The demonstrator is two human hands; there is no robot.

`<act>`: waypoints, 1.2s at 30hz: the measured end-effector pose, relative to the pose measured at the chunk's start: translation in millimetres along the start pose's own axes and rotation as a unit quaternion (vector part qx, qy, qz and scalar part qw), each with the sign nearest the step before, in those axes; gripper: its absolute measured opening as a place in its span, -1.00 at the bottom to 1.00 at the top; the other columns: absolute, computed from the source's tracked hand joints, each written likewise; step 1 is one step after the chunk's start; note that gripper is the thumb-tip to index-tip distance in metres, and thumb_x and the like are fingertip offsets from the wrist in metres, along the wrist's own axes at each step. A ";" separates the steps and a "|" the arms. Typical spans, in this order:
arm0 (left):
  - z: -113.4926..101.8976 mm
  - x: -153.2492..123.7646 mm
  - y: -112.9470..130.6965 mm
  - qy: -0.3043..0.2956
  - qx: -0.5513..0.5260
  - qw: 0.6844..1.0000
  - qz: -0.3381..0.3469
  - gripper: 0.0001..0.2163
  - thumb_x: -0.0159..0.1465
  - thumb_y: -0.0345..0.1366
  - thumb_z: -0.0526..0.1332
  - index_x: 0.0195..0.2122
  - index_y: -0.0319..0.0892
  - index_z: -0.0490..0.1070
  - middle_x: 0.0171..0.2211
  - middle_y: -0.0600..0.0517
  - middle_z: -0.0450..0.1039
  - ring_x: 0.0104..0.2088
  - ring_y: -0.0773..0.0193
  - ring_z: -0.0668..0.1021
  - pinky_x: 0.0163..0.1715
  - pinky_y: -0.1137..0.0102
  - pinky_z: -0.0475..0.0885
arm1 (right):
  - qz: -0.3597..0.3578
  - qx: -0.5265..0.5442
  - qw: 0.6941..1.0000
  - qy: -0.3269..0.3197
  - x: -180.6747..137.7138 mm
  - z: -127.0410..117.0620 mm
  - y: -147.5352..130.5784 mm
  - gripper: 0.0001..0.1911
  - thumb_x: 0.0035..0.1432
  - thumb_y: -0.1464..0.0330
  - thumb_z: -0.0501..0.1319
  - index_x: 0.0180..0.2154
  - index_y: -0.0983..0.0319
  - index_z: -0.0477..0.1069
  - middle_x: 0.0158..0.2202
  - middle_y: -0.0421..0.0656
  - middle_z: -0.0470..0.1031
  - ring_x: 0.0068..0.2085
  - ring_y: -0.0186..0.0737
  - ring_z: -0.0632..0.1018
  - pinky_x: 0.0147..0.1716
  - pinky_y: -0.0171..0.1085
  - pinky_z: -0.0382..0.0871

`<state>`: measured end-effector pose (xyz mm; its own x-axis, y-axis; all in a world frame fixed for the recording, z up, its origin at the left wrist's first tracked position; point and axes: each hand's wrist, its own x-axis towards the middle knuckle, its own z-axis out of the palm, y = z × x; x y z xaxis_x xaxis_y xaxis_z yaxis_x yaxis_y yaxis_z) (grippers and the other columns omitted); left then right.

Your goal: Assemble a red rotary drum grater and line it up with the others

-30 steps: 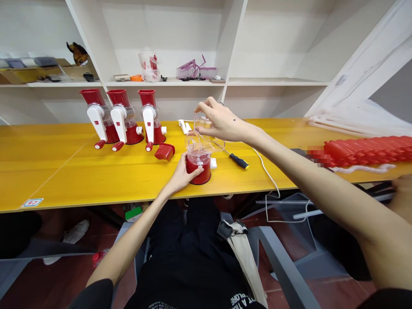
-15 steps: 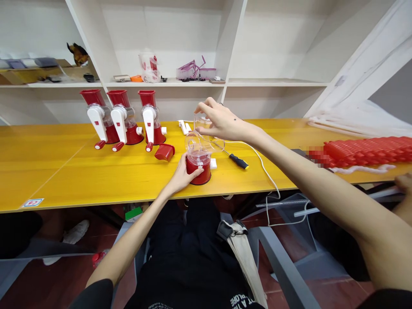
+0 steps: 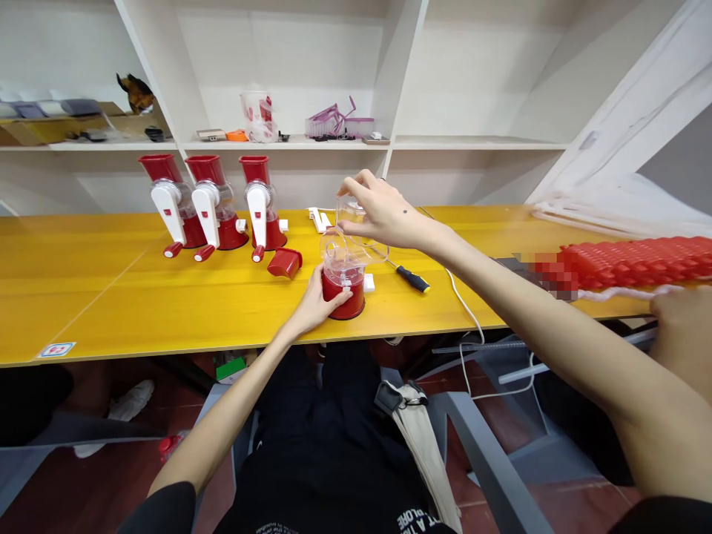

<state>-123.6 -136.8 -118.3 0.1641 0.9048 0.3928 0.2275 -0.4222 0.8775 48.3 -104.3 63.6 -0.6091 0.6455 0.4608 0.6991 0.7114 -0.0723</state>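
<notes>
My left hand (image 3: 318,302) grips the round red base (image 3: 345,300) of a rotary grater near the table's front edge. On top of the base sits a clear plastic grater body (image 3: 356,251), upright. My right hand (image 3: 374,209) is closed round the upper part of that clear body, thumb on the near side and fingers over the top. A small white lever (image 3: 368,282) sticks out at the right of the base. Left of my hands lies a red food pusher (image 3: 285,262) on its side.
Three assembled rotary graters, one of them this grater (image 3: 256,204), stand at the back left. A screwdriver (image 3: 412,279), white cable (image 3: 463,300) and white part (image 3: 319,220) lie nearby. Red plastic pieces (image 3: 639,263) and another person's hand (image 3: 681,315) are at the right.
My hands hold the grater parts almost unchanged. At the right edge, the other person's hand has moved further into view, up beside the red pieces.
</notes>
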 end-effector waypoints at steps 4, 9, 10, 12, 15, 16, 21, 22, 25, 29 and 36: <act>0.6 0.6 -3.2 0.010 -0.002 1.000 -0.003 -0.24 0.15 0.02 0.38 0.28 -0.12 0.10 0.31 -0.18 0.22 0.32 -0.01 0.31 0.35 0.09 0.14 | 0.020 -0.012 1.000 0.007 0.2 2.5 -2.8 -0.53 0.25 0.13 0.19 0.12 0.16 0.24 0.07 0.05 0.25 0.06 0.25 0.41 0.08 0.27 0.29; 0.3 0.0 1.7 0.011 0.019 1.000 -0.003 -0.27 0.17 0.03 0.36 0.26 -0.14 0.11 0.30 -0.20 0.24 0.31 -0.02 0.33 0.33 0.06 0.16 | -0.046 0.041 0.994 -0.091 3.4 -15.5 12.8 -0.36 0.18 -0.01 0.25 0.18 0.15 0.24 0.10 0.04 0.28 0.08 0.20 0.42 0.16 0.18 0.31; 0.1 -0.2 2.6 0.011 0.021 1.000 -0.005 -0.27 0.17 0.03 0.36 0.25 -0.14 0.11 0.29 -0.21 0.25 0.30 -0.02 0.33 0.33 0.06 0.17 | -0.055 0.053 0.991 -0.107 4.5 -18.9 16.1 -0.35 0.18 -0.01 0.25 0.19 0.14 0.24 0.11 0.03 0.29 0.08 0.18 0.42 0.15 0.15 0.33; 0.0 -0.4 3.4 0.015 0.025 1.000 -0.007 -0.28 0.16 0.03 0.36 0.25 -0.14 0.12 0.28 -0.22 0.26 0.30 -0.02 0.34 0.32 0.06 0.18 | -0.069 0.078 0.988 -0.116 6.7 -23.3 20.4 -0.36 0.19 0.00 0.24 0.21 0.11 0.25 0.12 0.00 0.31 0.07 0.12 0.43 0.13 0.11 0.37; 0.1 -0.2 3.1 0.018 0.026 0.999 -0.011 -0.27 0.15 0.02 0.37 0.24 -0.14 0.12 0.29 -0.22 0.25 0.30 -0.03 0.33 0.32 0.06 0.18 | -0.088 0.116 0.984 -0.107 10.1 -25.8 21.5 -0.39 0.16 0.05 0.28 0.19 0.11 0.32 0.12 -0.03 0.34 0.03 0.05 0.46 0.07 0.06 0.41; 0.2 -0.1 3.1 0.019 0.025 0.999 -0.015 -0.27 0.14 0.01 0.38 0.23 -0.14 0.12 0.29 -0.21 0.25 0.30 -0.03 0.33 0.32 0.06 0.19 | -0.093 0.128 0.982 -0.106 11.0 -26.3 21.4 -0.40 0.14 0.06 0.30 0.17 0.12 0.35 0.11 -0.03 0.36 0.01 0.03 0.47 0.05 0.04 0.42; 0.2 0.0 5.2 0.017 0.024 0.999 -0.012 -0.34 0.15 -0.01 0.38 0.18 -0.13 0.17 0.27 -0.20 0.28 0.28 -0.03 0.36 0.31 0.05 0.20 | -0.104 0.168 0.976 -0.088 12.1 -31.2 23.3 -0.38 0.07 0.09 0.35 0.14 0.14 0.43 0.09 -0.04 0.41 -0.02 0.00 0.50 -0.01 0.00 0.46; 0.2 0.0 5.5 0.016 0.026 0.999 -0.009 -0.34 0.15 -0.01 0.38 0.18 -0.13 0.17 0.27 -0.20 0.28 0.28 -0.02 0.36 0.31 0.05 0.20 | -0.107 0.174 0.975 -0.090 11.8 -32.5 24.0 -0.38 0.06 0.09 0.35 0.15 0.14 0.43 0.10 -0.04 0.41 -0.01 0.00 0.50 -0.01 -0.01 0.47; 0.1 0.1 5.1 0.018 0.028 0.999 -0.006 -0.29 0.14 0.00 0.38 0.22 -0.14 0.13 0.29 -0.21 0.25 0.29 -0.03 0.35 0.31 0.05 0.19 | -0.113 0.188 0.968 -0.124 12.2 -36.5 26.1 -0.38 0.05 0.10 0.34 0.15 0.10 0.42 0.15 -0.07 0.40 0.08 0.03 0.48 0.05 0.00 0.46; 0.2 0.3 3.3 0.020 0.029 0.999 -0.003 -0.27 0.14 0.03 0.37 0.23 -0.13 0.11 0.29 -0.21 0.23 0.29 -0.03 0.34 0.31 0.05 0.19 | -0.116 0.197 0.959 -0.168 16.3 -40.8 29.5 -0.37 0.03 0.12 0.35 0.16 0.08 0.41 0.20 -0.11 0.40 0.19 0.08 0.42 0.16 0.06 0.39; 0.0 0.3 5.7 0.021 0.039 0.999 -0.017 -0.26 0.12 0.06 0.37 0.22 -0.15 0.11 0.26 -0.22 0.25 0.26 -0.04 0.37 0.28 0.05 0.23 | -0.145 0.182 0.950 -0.208 22.0 -48.3 26.1 -0.43 0.04 0.14 0.33 0.11 0.08 0.42 0.19 -0.14 0.43 0.20 0.10 0.41 0.21 0.11 0.30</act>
<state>-122.2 -138.9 -113.2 0.1147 0.9198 0.3753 0.3064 -0.3921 0.8674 71.2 -85.0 114.6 -0.9043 0.4083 0.1243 0.3500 0.8761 -0.3315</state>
